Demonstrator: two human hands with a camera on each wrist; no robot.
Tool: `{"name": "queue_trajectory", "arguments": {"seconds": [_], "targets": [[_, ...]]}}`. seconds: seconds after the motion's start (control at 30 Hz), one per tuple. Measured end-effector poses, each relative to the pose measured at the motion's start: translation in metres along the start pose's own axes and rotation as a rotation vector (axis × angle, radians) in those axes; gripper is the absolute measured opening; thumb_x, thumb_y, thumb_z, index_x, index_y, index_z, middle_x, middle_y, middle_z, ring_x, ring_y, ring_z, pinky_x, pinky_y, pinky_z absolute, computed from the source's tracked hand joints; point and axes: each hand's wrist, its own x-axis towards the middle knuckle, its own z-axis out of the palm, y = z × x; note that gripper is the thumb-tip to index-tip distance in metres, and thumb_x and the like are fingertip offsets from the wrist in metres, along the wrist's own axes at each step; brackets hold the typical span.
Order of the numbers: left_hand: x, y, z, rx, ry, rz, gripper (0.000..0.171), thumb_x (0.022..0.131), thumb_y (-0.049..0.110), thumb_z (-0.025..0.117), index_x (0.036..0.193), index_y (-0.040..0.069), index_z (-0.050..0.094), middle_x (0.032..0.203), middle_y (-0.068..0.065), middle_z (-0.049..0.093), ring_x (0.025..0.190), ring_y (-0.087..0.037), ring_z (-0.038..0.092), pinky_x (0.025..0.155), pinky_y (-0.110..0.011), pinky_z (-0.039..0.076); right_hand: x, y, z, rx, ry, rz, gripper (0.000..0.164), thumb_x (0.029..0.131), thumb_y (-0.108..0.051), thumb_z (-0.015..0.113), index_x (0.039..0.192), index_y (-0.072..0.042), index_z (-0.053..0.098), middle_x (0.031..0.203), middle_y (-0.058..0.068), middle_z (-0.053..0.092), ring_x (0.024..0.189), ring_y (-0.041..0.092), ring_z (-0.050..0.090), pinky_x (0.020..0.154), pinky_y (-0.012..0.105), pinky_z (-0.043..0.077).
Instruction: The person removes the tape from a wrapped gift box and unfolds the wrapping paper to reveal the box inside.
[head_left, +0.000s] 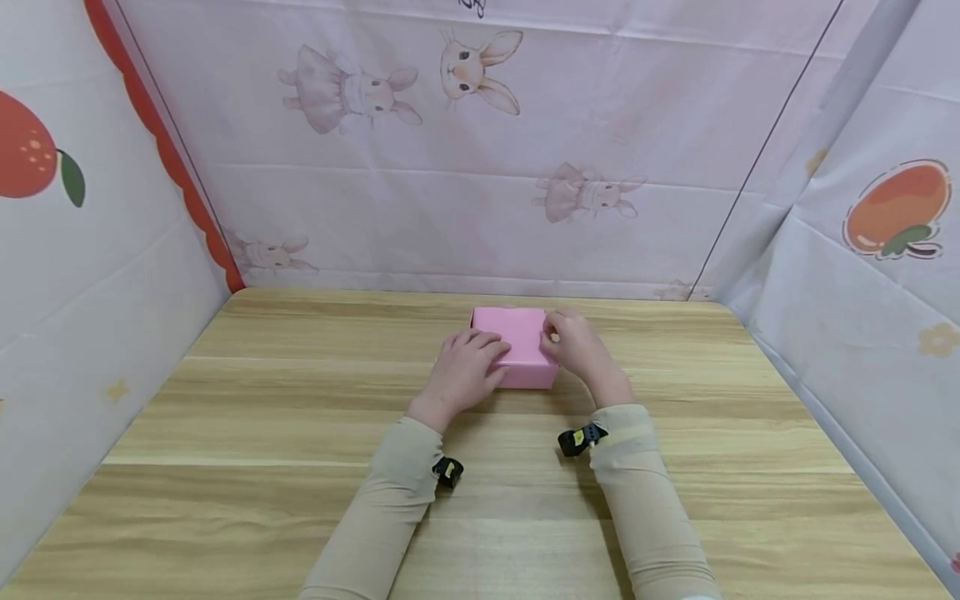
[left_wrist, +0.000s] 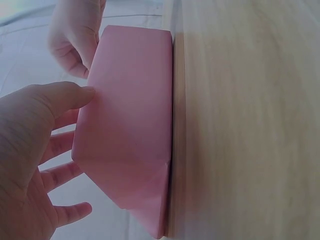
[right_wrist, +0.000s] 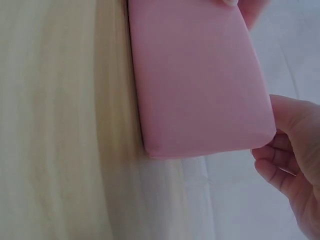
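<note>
A pink box-shaped packet (head_left: 517,377), smooth and paper-like, lies near the far side of the table. My left hand (head_left: 461,371) rests over its left part, fingers spread across the top and thumb at the near upper edge. In the left wrist view, a slanting folded flap (left_wrist: 145,200) sticks out at the packet's left end. At the right end, my right hand (head_left: 583,348) has its fingers curled and pinches at the top edge. The right wrist view shows the right fingers (right_wrist: 280,172) by a corner, partly hidden behind the packet.
The packet stands on a light wood-grain table (head_left: 247,467). A rabbit-printed cloth (head_left: 480,225) hangs just behind the table's far edge. Fruit-printed cloths flank the left (head_left: 112,275) and right (head_left: 847,333). Each sleeve cuff carries a black wrist strap (head_left: 573,442).
</note>
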Motion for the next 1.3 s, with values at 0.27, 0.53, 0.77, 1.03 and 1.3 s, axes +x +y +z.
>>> {"name": "queue_trajectory", "arguments": {"seconds": [0.27, 0.53, 0.77, 1.03, 1.3], "targets": [[0.000, 0.001, 0.000, -0.019, -0.016, -0.017, 0.039, 0.094, 0.037, 0.062, 0.129, 0.019, 0.063, 0.135, -0.002, 0.061, 0.127, -0.026, 0.051, 0.109, -0.051, 0.038, -0.001, 0.008, 0.003, 0.063, 0.000, 0.115, 0.007, 0.088, -0.006, 0.062, 0.082, -0.002, 0.063, 0.084, 0.011, 0.062, 0.080, 0.023, 0.055, 0.070, 0.033, 0.051], [-0.001, 0.001, 0.000, -0.031, -0.031, -0.033, 0.039, 0.095, 0.038, 0.061, 0.130, 0.019, 0.062, 0.135, -0.002, 0.060, 0.127, -0.026, 0.050, 0.110, -0.051, 0.038, -0.007, 0.021, 0.000, 0.108, 0.061, 0.117, 0.004, 0.082, -0.001, 0.062, 0.080, 0.002, 0.064, 0.080, 0.014, 0.064, 0.076, 0.025, 0.058, 0.070, 0.037, 0.052], [-0.001, 0.002, 0.000, -0.034, -0.023, -0.041, 0.039, 0.094, 0.037, 0.062, 0.129, 0.020, 0.063, 0.135, -0.002, 0.061, 0.127, -0.026, 0.050, 0.111, -0.051, 0.037, -0.010, 0.029, -0.006, 0.133, 0.010, 0.165, 0.006, 0.079, -0.001, 0.058, 0.080, 0.001, 0.063, 0.078, 0.012, 0.063, 0.072, 0.022, 0.055, 0.065, 0.031, 0.048], [-0.002, 0.001, 0.000, -0.030, -0.012, -0.040, 0.038, 0.094, 0.036, 0.063, 0.128, 0.019, 0.063, 0.133, -0.002, 0.061, 0.126, -0.026, 0.051, 0.109, -0.050, 0.039, -0.015, 0.038, -0.016, 0.205, -0.075, 0.241, 0.006, 0.083, -0.003, 0.060, 0.082, 0.001, 0.065, 0.078, 0.013, 0.064, 0.070, 0.020, 0.054, 0.062, 0.027, 0.046], [-0.001, 0.000, 0.002, -0.041, -0.004, -0.029, 0.037, 0.095, 0.036, 0.062, 0.128, 0.019, 0.064, 0.133, -0.002, 0.061, 0.125, -0.026, 0.051, 0.109, -0.051, 0.040, -0.023, 0.051, -0.029, 0.210, -0.185, 0.275, 0.014, 0.091, -0.009, 0.059, 0.088, 0.002, 0.067, 0.079, 0.012, 0.065, 0.072, 0.018, 0.054, 0.065, 0.027, 0.045]]}}
